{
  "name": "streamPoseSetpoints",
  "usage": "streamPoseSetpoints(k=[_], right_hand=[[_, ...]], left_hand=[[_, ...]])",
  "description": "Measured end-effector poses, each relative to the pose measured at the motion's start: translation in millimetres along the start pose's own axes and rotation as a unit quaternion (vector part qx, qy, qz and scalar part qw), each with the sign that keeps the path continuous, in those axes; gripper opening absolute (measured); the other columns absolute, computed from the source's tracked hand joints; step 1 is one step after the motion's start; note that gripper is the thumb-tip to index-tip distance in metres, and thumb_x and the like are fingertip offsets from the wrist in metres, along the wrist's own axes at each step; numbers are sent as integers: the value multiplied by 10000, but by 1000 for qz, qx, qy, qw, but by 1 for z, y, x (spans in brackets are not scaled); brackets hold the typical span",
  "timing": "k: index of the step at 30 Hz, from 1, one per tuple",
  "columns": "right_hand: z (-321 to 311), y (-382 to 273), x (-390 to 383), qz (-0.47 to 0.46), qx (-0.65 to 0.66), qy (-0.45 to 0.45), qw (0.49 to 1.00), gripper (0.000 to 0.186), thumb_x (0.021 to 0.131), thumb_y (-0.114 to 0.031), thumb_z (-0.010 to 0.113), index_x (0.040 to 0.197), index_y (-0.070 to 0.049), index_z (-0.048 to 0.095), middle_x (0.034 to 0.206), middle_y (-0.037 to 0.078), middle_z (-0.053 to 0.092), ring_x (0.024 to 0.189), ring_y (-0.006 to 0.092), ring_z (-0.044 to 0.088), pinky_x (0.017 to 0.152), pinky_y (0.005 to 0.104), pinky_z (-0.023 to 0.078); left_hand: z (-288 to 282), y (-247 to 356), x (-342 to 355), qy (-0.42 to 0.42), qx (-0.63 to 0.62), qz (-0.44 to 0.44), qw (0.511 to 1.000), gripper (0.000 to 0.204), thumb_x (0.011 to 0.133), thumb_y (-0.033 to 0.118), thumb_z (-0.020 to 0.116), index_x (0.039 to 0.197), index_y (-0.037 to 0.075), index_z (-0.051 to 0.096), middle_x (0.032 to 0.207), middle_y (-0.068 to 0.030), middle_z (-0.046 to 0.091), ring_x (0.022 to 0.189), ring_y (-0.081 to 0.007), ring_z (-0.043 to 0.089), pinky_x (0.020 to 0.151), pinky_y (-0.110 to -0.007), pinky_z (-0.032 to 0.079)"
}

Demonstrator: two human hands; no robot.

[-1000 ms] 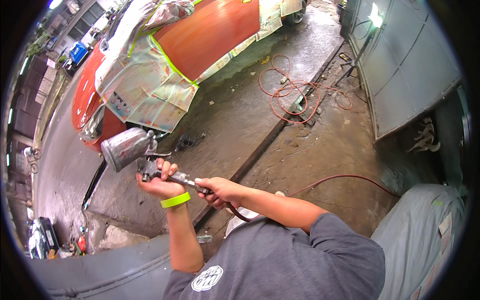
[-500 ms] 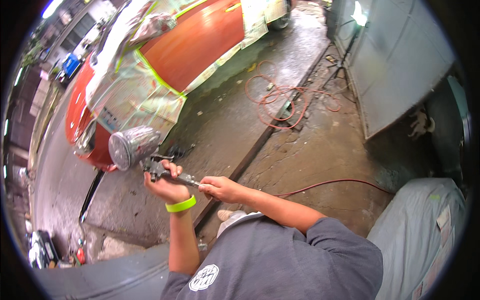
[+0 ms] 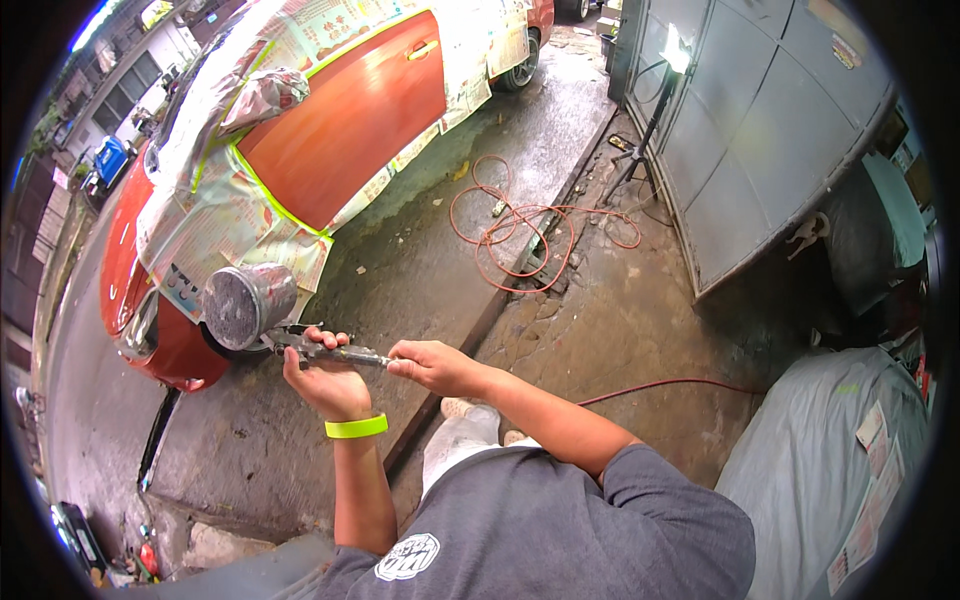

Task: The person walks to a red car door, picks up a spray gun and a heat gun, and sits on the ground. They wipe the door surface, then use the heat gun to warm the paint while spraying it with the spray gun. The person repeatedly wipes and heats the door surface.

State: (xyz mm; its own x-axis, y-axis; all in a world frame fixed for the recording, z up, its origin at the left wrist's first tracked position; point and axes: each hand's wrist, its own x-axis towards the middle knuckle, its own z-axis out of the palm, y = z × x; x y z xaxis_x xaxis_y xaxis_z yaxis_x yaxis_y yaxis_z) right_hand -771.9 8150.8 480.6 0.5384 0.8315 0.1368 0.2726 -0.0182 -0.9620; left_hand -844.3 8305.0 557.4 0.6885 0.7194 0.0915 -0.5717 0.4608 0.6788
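Observation:
My left hand (image 3: pixel 325 388), with a bright yellow-green wristband, holds a metal spray gun (image 3: pixel 328 348) by its body. The gun's large grey, paint-smeared cup (image 3: pixel 249 302) sticks out to the left, tipped on its side. My right hand (image 3: pixel 437 366) is closed on the fitting at the handle's end, where the hose connects; the joint itself is partly hidden by my fingers. Beyond the gun stands a red-orange car with a bare door panel (image 3: pixel 350 120), framed by green tape and newspaper masking (image 3: pixel 185 240).
A red hose (image 3: pixel 530 270) lies in coils on the wet, cracked concrete beside a raised edge. At right are a lit lamp on a tripod (image 3: pixel 650 120), a grey metal gate (image 3: pixel 760 150), a pale animal (image 3: pixel 810 230) and a covered object (image 3: pixel 810 450).
My view has turned, so the car, hose and gate appear farther left. My right hand has shifted slightly up along the gun's end; my left hand keeps its hold.

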Motion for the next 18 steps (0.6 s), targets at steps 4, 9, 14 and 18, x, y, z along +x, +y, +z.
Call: streamPoseSetpoints(k=[4, 9, 14, 18], right_hand=[[-12, 14, 43, 9, -64, 23, 998, 458, 982, -491, 614, 1161, -69, 604, 1002, 172, 666, 926, 351, 665, 782, 436, 510], [-42, 20, 122, 24, -229, 68, 971, 426, 919, -481, 695, 954, -64, 614, 808, 170, 685, 804, 393, 684, 682, 485, 528], [-64, 64, 192, 94, -97, -104, 985, 397, 927, -446, 696, 878, -58, 629, 820, 202, 683, 809, 394, 683, 686, 481, 510], [-75, 75, 228, 91, -188, -36, 977, 379, 888, -398, 737, 979, -54, 606, 852, 170, 705, 816, 368, 694, 706, 474, 527]], left_hand=[[-1, -21, 43, 70, 27, 53, 996, 382, 960, 460, 586, 1011, 85, 535, 925, -29, 551, 826, -153, 508, 860, -356, 420], [-3, -65, 121, 116, 1, 31, 993, 336, 984, 446, 570, 978, 114, 520, 905, -8, 533, 813, -137, 505, 878, -364, 414], [-2, -72, 168, 123, 17, 31, 992, 316, 1000, 408, 583, 1121, 133, 483, 988, -5, 545, 850, -130, 510, 896, -396, 426], [-15, -95, 214, 163, 26, 22, 986, 383, 1026, 339, 567, 1328, 152, 422, 1028, -14, 527, 909, -132, 506, 903, -406, 427]])
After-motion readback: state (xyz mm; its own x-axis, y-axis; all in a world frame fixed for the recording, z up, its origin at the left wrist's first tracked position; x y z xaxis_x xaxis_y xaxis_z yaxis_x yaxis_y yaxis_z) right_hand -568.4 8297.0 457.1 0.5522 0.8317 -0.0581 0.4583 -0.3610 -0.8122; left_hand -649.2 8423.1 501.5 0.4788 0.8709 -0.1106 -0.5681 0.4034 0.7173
